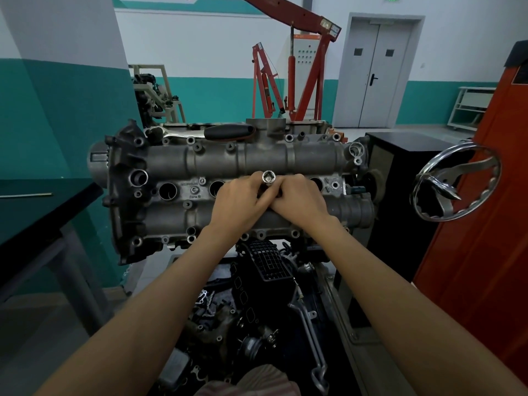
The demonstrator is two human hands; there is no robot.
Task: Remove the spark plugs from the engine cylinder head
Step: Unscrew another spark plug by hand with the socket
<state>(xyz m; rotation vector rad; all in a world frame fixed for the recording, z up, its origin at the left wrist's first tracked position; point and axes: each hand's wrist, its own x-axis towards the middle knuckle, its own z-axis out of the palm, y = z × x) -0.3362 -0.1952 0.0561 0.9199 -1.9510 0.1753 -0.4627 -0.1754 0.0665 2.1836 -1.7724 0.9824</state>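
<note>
- Head view: grey cast-aluminium cylinder head is mounted on a stand, with its row of round plug wells facing up.
- Silver tubular spark plug socket is held upright over a middle well (open hex end up).
- Left hand and right hand are curled around the socket's lower part, fingers touching.
- Black-handled ratchet is laid on the far edge.

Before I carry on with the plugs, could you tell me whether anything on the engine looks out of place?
One thing: a chrome ratchet with a black handle lies loose along the far edge of the grey cylinder head, where it could slide off.
</note>
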